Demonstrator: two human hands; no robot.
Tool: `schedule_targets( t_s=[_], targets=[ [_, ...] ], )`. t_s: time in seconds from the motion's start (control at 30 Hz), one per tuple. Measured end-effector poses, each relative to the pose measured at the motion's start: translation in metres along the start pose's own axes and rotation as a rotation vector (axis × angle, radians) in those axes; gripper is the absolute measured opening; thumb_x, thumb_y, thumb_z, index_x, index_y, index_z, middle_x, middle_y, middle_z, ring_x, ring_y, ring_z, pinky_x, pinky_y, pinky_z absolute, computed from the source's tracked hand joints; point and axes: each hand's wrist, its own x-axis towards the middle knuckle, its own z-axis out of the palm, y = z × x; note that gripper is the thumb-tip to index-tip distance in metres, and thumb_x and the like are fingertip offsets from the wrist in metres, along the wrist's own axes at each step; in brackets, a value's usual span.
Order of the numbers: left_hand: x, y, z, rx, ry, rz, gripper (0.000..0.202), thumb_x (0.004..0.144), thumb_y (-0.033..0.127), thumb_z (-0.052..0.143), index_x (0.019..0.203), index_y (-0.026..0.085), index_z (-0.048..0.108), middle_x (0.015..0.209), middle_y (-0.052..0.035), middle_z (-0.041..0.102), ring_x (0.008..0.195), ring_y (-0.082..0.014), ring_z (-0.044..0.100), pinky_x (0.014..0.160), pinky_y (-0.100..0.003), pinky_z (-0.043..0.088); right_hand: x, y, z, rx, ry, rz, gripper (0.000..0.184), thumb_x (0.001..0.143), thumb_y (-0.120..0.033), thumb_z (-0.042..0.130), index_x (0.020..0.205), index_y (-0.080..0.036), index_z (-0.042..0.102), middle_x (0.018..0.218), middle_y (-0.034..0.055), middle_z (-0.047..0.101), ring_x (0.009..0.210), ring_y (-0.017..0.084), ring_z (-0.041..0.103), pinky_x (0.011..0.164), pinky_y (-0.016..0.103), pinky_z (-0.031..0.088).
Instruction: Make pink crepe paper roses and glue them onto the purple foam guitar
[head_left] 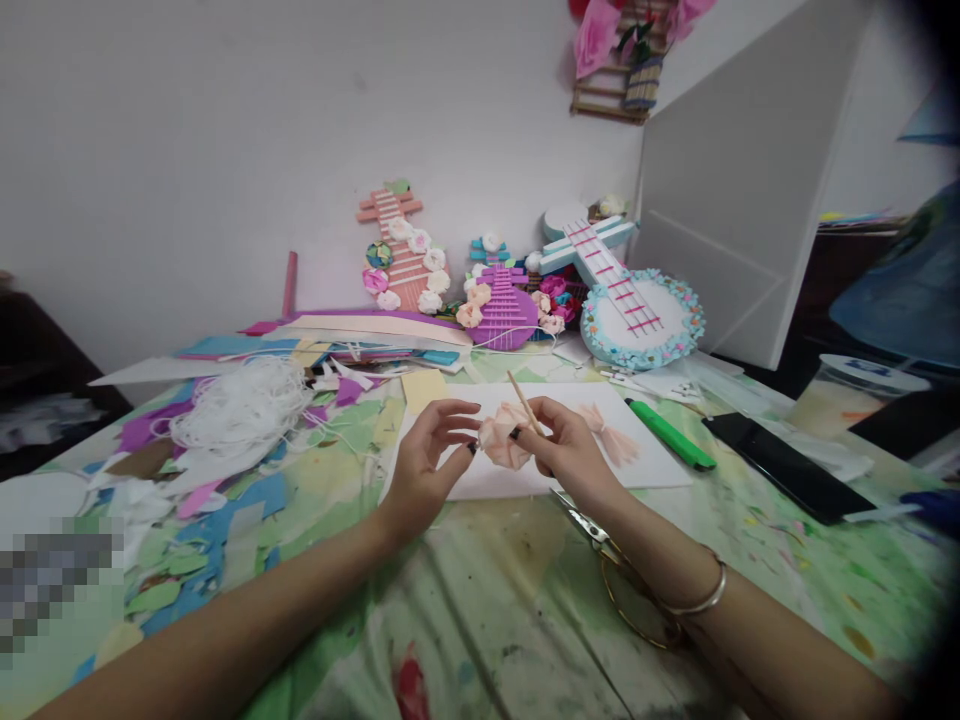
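**Both hands meet on a paper rosette above the white sheet**

I see the right hand (566, 450) clenched around a thin wooden stick (523, 398), its tip slanting to 11 o'clock. It presses a peach crepe-paper rosette (501, 440) against the stick, probably to keep the folds gathered. The left hand (424, 470) is half curled at the rosette's 9 o'clock edge, fingertips touching it; I cannot tell whether it pinches. The rosette hangs just over a white paper sheet (660, 465) on the paint-smeared tabletop (480, 600). Metal scissors (589, 525) lie under the right wrist, and a green pen (670, 435) lies at 3 o'clock, likely kept within reach.
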Motion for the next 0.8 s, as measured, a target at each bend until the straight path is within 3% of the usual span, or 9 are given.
schedule_targets(
  t_s=[0.17, 0.4, 0.6, 0.8],
  targets=[
    [0.0007, -0.0015, 0.0015, 0.295, 0.047, 0.152, 0.020, 0.074, 0.022, 0.067, 0.090, 0.018, 0.056, 0.109, -0.0094, 0.057, 0.104, -0.0211, 0.056, 0.077, -0.031, 0.051, -0.0008, 0.0016, 0.0012, -0.022, 0.011, -0.024, 0.014, 0.077, -0.029, 0.058, 0.086, -0.019, 0.056, 0.079, -0.0022, 0.058, 0.050, 0.005, 0.041, 0.044, 0.018, 0.032],
    [0.0032, 0.0018, 0.0004, 0.555, 0.106, 0.338, 0.011, 0.076, 0.017, 0.065, 0.071, 0.017, 0.055, 0.091, -0.0059, 0.062, 0.087, -0.0152, 0.059, 0.072, -0.027, 0.049, -0.0054, 0.0036, 0.0065, -0.069, 0.000, -0.058, 0.019, 0.078, -0.029, 0.057, 0.095, -0.020, 0.054, 0.084, -0.0014, 0.061, 0.057, 0.008, 0.054, 0.050, 0.019, 0.039],
    [0.0031, 0.0019, 0.0001, 0.555, 0.084, 0.326, 0.010, 0.076, 0.015, 0.063, 0.071, 0.017, 0.055, 0.086, -0.0049, 0.063, 0.086, -0.0154, 0.060, 0.071, -0.027, 0.049, -0.0071, 0.0033, 0.0082, -0.150, 0.016, -0.098, 0.018, 0.075, -0.027, 0.059, 0.091, -0.021, 0.054, 0.079, -0.0034, 0.059, 0.053, 0.007, 0.051, 0.047, 0.018, 0.038],
    [0.0028, -0.0006, -0.0002, 0.501, 0.142, 0.250, 0.014, 0.076, 0.020, 0.066, 0.086, 0.018, 0.056, 0.089, -0.0048, 0.062, 0.087, -0.0165, 0.060, 0.067, -0.027, 0.050, -0.0073, 0.0017, 0.0084, -0.190, 0.044, -0.129, 0.015, 0.072, -0.022, 0.059, 0.087, -0.020, 0.055, 0.075, -0.0047, 0.056, 0.055, 0.007, 0.048, 0.049, 0.017, 0.037]
  ],
)
